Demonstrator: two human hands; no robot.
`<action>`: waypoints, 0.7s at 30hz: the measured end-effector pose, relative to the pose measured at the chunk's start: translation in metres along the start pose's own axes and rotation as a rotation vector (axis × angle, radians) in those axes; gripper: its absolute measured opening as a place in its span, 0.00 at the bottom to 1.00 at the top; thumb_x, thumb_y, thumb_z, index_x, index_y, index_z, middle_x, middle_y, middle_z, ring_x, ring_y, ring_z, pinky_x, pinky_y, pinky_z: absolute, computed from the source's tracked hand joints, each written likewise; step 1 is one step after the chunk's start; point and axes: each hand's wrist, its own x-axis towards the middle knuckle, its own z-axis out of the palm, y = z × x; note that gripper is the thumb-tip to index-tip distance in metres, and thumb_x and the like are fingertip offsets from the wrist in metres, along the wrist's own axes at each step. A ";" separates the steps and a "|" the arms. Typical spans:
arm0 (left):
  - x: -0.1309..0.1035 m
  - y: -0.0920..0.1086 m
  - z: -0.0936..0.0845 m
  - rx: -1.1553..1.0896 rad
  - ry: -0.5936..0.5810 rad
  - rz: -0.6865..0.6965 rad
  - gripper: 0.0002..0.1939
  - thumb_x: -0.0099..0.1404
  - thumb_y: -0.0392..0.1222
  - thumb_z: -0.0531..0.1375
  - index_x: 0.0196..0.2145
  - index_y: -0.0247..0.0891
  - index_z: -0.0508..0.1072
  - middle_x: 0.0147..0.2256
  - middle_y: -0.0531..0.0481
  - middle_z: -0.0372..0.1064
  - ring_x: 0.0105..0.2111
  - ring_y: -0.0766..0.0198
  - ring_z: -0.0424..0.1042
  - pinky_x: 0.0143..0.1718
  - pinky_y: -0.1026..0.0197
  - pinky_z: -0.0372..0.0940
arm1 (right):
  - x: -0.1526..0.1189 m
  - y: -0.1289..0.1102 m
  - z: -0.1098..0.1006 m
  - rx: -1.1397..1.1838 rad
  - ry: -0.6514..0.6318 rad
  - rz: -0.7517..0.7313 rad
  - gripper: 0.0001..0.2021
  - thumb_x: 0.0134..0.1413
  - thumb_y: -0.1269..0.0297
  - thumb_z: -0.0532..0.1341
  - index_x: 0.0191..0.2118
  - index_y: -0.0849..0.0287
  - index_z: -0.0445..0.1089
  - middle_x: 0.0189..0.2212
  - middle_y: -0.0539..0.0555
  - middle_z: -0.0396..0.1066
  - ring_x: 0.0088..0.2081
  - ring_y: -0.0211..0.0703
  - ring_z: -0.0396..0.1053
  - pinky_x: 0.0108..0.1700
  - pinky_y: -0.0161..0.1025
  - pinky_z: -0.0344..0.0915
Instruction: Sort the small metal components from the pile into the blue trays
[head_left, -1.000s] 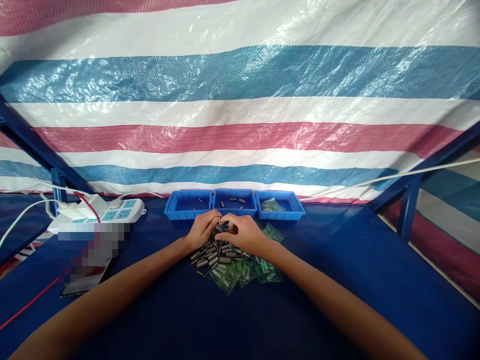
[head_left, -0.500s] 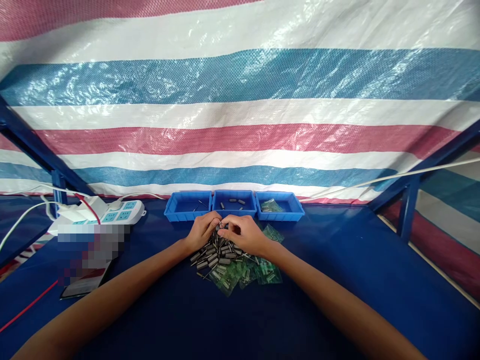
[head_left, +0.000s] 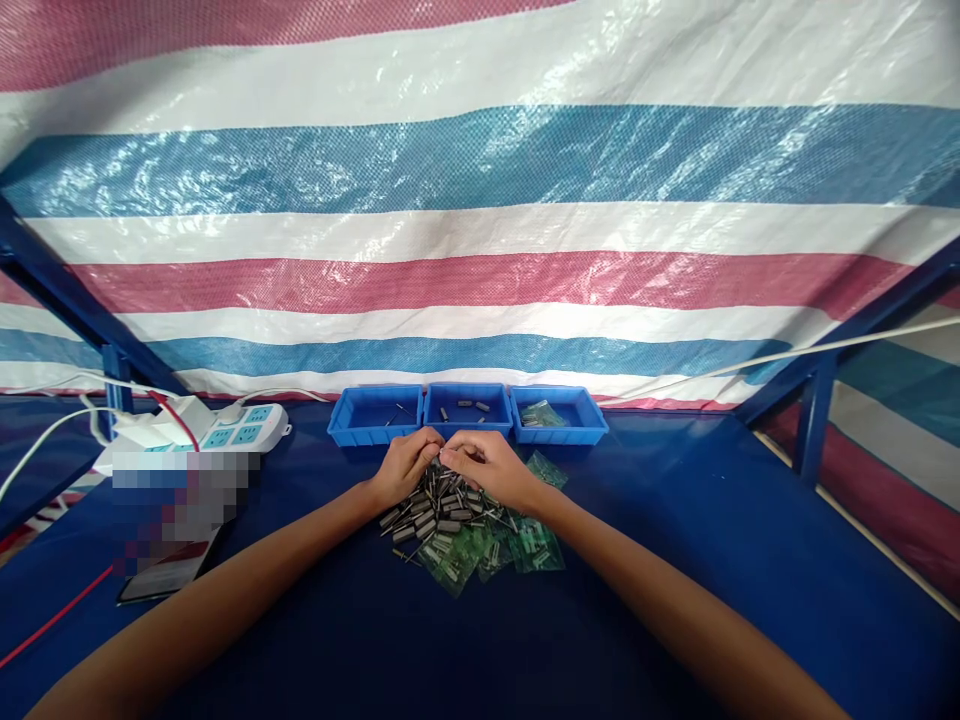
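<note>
Dark blue tabletop (head_left: 660,540), busy at its middle and left

On my feed, three shallow blue trays (head_left: 469,388) stand side by side along the far side of the surface. In front of them I see a loose pile of small metal pieces and thin rods (head_left: 439,518), partly hidden, with green-tinted plastic bags (head_left: 538,548) along its near and right edges. Off to the left I make out a white power strip (head_left: 261,424), a red cord (head_left: 56,617) and a flat, dark-edged device (head_left: 161,577), partly pixelated.
</note>
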 end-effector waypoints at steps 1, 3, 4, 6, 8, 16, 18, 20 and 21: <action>0.000 0.000 0.000 0.001 -0.004 -0.002 0.19 0.71 0.51 0.44 0.33 0.35 0.65 0.25 0.54 0.63 0.23 0.70 0.62 0.26 0.67 0.56 | 0.000 0.001 0.000 0.049 -0.009 0.021 0.17 0.59 0.50 0.55 0.32 0.61 0.67 0.17 0.44 0.55 0.19 0.31 0.52 0.22 0.32 0.49; 0.000 0.000 0.000 0.005 -0.013 -0.011 0.19 0.71 0.50 0.44 0.33 0.35 0.65 0.24 0.54 0.63 0.23 0.70 0.61 0.26 0.67 0.56 | 0.001 0.003 0.000 0.149 -0.020 0.056 0.18 0.60 0.49 0.54 0.33 0.61 0.67 0.16 0.44 0.54 0.18 0.31 0.52 0.22 0.32 0.51; 0.000 0.000 0.000 0.007 -0.016 -0.017 0.19 0.71 0.50 0.44 0.33 0.35 0.65 0.24 0.54 0.62 0.22 0.70 0.61 0.26 0.67 0.56 | 0.002 0.004 0.000 0.199 -0.021 0.069 0.19 0.60 0.49 0.53 0.32 0.61 0.67 0.16 0.43 0.53 0.17 0.31 0.52 0.22 0.32 0.52; -0.001 0.000 0.000 0.015 -0.016 -0.028 0.18 0.71 0.50 0.44 0.33 0.35 0.65 0.23 0.55 0.61 0.22 0.70 0.60 0.25 0.67 0.56 | 0.003 0.006 0.000 0.286 -0.015 0.088 0.19 0.61 0.49 0.52 0.31 0.61 0.66 0.16 0.43 0.53 0.16 0.30 0.52 0.22 0.32 0.52; -0.001 0.000 0.000 0.021 -0.005 -0.029 0.19 0.71 0.50 0.44 0.33 0.35 0.65 0.22 0.56 0.60 0.21 0.70 0.59 0.25 0.67 0.55 | 0.005 0.008 0.000 0.351 -0.007 0.104 0.20 0.61 0.48 0.51 0.31 0.61 0.66 0.16 0.43 0.53 0.16 0.30 0.53 0.21 0.32 0.52; 0.001 0.004 -0.001 0.100 -0.011 0.011 0.15 0.71 0.44 0.46 0.33 0.35 0.67 0.25 0.54 0.63 0.24 0.70 0.61 0.28 0.67 0.57 | 0.007 0.014 0.002 0.444 0.026 0.172 0.20 0.58 0.49 0.55 0.26 0.61 0.64 0.14 0.42 0.50 0.15 0.29 0.49 0.19 0.30 0.49; 0.001 0.005 -0.001 0.106 -0.005 0.022 0.14 0.71 0.43 0.47 0.33 0.35 0.67 0.27 0.53 0.64 0.25 0.70 0.62 0.29 0.67 0.57 | 0.007 0.013 0.003 0.425 0.045 0.175 0.20 0.58 0.49 0.56 0.24 0.60 0.62 0.13 0.42 0.49 0.15 0.29 0.47 0.18 0.30 0.48; 0.001 0.005 -0.001 0.102 0.015 0.026 0.13 0.71 0.42 0.47 0.34 0.35 0.67 0.27 0.53 0.64 0.25 0.70 0.63 0.29 0.67 0.58 | 0.008 0.012 0.003 0.424 0.074 0.164 0.22 0.58 0.48 0.55 0.21 0.60 0.61 0.12 0.42 0.48 0.14 0.29 0.46 0.18 0.30 0.47; 0.001 0.005 -0.001 0.098 0.026 0.027 0.13 0.71 0.42 0.47 0.34 0.35 0.67 0.27 0.53 0.64 0.24 0.70 0.63 0.28 0.67 0.58 | 0.008 0.012 0.003 0.424 0.086 0.157 0.23 0.58 0.48 0.55 0.20 0.60 0.60 0.11 0.42 0.48 0.13 0.29 0.47 0.18 0.30 0.47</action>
